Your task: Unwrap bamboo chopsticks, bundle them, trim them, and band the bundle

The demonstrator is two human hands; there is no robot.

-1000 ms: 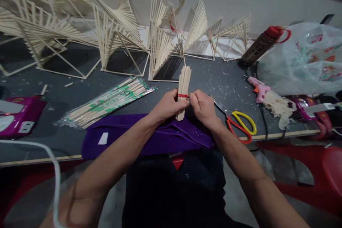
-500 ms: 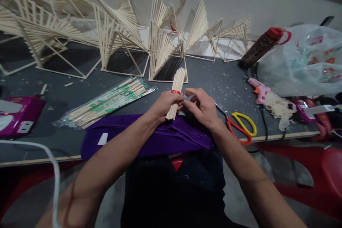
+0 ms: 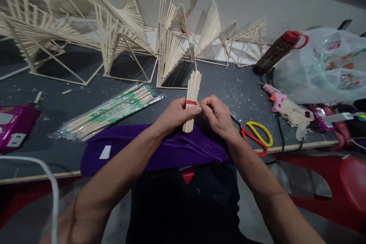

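Observation:
My left hand (image 3: 176, 115) is wrapped round a bundle of pale wooden sticks (image 3: 193, 85), held nearly upright over a purple cloth (image 3: 122, 150). A red band (image 3: 191, 102) circles the bundle at about its middle. Just right of the bundle, my right hand (image 3: 215, 114) is closed in a pinch on a thin strand (image 3: 201, 105) that runs toward the band. The strand is too fine to make out fully. A clear packet of sticks (image 3: 114, 110) lies left of the hands, and scissors with red and yellow handles (image 3: 259, 134) rest to the right.
Stick frames (image 3: 130, 45) stand along the back of the dark table (image 3: 228, 87). At right are a dark bottle with a red lid (image 3: 273, 54), a pink glue gun (image 3: 276, 97) and a plastic bag (image 3: 326, 68). A magenta device (image 3: 21, 126) sits at left.
My right fingers, apart before, have come together on the thin strand. The bundle has turned slightly in my left hand, whose thumb now lies across it below the red band.

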